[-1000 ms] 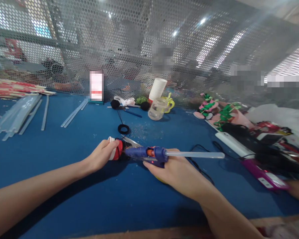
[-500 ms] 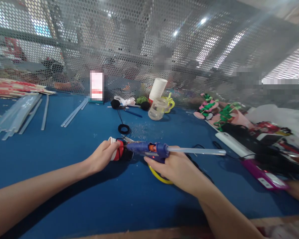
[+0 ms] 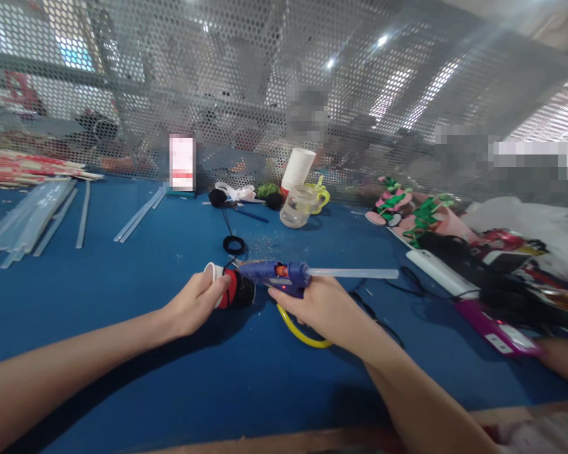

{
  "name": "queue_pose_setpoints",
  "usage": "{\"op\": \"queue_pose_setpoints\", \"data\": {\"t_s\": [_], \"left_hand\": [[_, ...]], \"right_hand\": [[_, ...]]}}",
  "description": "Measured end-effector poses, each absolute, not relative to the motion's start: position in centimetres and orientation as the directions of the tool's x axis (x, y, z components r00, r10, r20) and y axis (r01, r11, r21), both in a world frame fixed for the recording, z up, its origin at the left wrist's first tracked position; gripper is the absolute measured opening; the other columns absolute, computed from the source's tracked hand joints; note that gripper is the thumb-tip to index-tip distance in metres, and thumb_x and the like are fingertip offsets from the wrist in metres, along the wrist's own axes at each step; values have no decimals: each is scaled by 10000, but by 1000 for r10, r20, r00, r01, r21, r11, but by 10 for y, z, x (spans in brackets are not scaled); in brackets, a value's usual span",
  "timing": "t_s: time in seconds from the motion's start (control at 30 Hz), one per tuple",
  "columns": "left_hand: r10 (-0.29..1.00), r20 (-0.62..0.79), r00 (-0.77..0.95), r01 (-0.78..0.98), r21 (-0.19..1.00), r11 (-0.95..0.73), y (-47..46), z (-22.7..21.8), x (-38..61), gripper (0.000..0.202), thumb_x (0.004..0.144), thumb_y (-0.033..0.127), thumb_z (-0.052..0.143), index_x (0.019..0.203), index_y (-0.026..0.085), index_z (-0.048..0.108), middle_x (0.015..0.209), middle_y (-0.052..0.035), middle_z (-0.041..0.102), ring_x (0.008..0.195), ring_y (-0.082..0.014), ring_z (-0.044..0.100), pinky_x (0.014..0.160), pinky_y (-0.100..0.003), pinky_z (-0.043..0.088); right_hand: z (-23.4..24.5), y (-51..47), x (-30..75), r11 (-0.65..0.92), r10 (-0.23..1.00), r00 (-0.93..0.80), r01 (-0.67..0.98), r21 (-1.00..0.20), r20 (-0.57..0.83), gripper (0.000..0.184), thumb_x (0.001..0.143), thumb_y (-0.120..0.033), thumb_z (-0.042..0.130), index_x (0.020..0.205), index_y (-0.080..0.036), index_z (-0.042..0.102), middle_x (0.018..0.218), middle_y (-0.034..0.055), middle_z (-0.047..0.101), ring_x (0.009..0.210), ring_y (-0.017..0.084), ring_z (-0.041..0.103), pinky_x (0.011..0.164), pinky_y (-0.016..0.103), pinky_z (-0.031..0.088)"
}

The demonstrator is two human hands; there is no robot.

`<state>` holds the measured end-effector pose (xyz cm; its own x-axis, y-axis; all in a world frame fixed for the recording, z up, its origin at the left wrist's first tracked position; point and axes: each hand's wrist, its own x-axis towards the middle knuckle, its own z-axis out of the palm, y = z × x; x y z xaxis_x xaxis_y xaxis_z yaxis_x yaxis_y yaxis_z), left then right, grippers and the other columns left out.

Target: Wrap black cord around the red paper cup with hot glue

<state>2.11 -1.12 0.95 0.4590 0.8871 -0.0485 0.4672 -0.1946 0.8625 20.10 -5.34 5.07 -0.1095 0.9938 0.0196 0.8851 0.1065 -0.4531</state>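
Observation:
My left hand (image 3: 196, 302) is closed round a paper cup (image 3: 227, 290) lying on its side, white at the rim, red in the middle and wrapped in black yarn toward its base. Gripped in my right hand (image 3: 324, 309) is a blue hot glue gun (image 3: 265, 274), its nozzle at the cup's side; whether it touches I cannot tell. A clear glue stick (image 3: 355, 273) sticks out of the gun's back. Beyond the cup lies a coil of black yarn (image 3: 234, 244), with a strand leading toward the cup. A yellow ring (image 3: 303, 335) shows partly under my right hand.
Glue sticks (image 3: 33, 217) lie at the left. At the back stand a phone (image 3: 182, 162), stacked paper cups (image 3: 299, 168) and a clear jar (image 3: 294, 209). Craft flowers (image 3: 421, 217), a purple and white power strip (image 3: 495, 328) and black cables are at right, beside another person's arm (image 3: 565, 362).
The glue gun has tilted and shifted slightly left and up with my right hand. The black-wrapped end of the cup shows more now; my left hand keeps its hold.

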Motion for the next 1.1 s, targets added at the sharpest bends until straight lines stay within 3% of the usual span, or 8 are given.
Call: {"op": "queue_pose_setpoints", "data": {"t_s": [0.17, 0.27, 0.4, 0.53, 0.83, 0.97, 1.03, 1.1], "left_hand": [[898, -65, 434, 485, 858, -172, -11, 9, 21, 342, 760, 390, 276, 486, 189, 245, 477, 54, 228, 452, -85, 211, 422, -223, 188], [908, -111, 404, 483, 869, -109, -9, 10, 22, 350, 751, 388, 279, 466, 186, 243, 459, 55, 223, 439, -81, 209, 421, -226, 182], [908, -157, 388, 452, 891, -39, -7, 10, 22, 338, 736, 399, 279, 482, 178, 309, 449, 57, 238, 429, -81, 234, 427, -222, 197], [911, -134, 390, 433, 900, -53, -7, 9, 20, 332, 734, 405, 287, 510, 168, 348, 462, 57, 253, 442, -83, 241, 442, -222, 212], [889, -77, 451, 445, 883, -149, -11, 10, 19, 339, 761, 400, 265, 505, 178, 284, 496, 47, 243, 469, -85, 222, 445, -224, 202], [877, -66, 477, 472, 860, -192, -15, 12, 19, 338, 764, 388, 260, 494, 184, 254, 484, 49, 222, 457, -86, 208, 435, -227, 190], [870, -55, 489, 481, 850, -216, -16, 13, 19, 340, 766, 386, 255, 492, 184, 248, 483, 50, 220, 458, -86, 208, 436, -225, 192], [861, -42, 506, 489, 837, -247, -17, 13, 18, 342, 769, 382, 253, 492, 183, 247, 489, 48, 232, 464, -86, 215, 438, -222, 199]], "right_hand": [[46, -50, 205, 44, 995, -95, 726, -686, -37, 225, 687, -309, 482, 511, -169, 479, 373, -41, 441, 338, 84, 421, 398, 222, 357], [43, -43, 214, -17, 991, -104, 535, -845, -86, 182, 672, -312, 510, 578, -159, 482, 374, -58, 431, 325, 70, 408, 366, 204, 359], [35, -25, 233, 6, 998, 63, 336, -942, 29, 202, 631, -328, 566, 675, -141, 503, 493, -34, 505, 424, 74, 465, 431, 205, 393], [21, -6, 249, -60, 979, 201, 434, -899, 32, 256, 637, -380, 547, 670, -127, 527, 609, 21, 571, 519, 90, 518, 509, 212, 418], [-2, 17, 258, -223, 962, 270, 672, -706, -46, 359, 675, -460, 467, 468, -167, 456, 355, 25, 487, 321, 133, 475, 376, 252, 365], [4, 15, 255, -153, 953, 280, 780, -607, 119, 265, 660, -376, 520, 500, -165, 506, 529, 75, 560, 619, 204, 559, 543, 293, 391], [11, 10, 245, -71, 953, 227, 812, -579, 202, 237, 696, -352, 488, 577, -159, 556, 688, 91, 587, 782, 206, 531, 648, 300, 377], [18, 1, 230, 36, 967, 117, 816, -576, 227, 284, 737, -370, 435, 637, -158, 595, 752, 74, 594, 805, 179, 518, 690, 281, 365]]}}
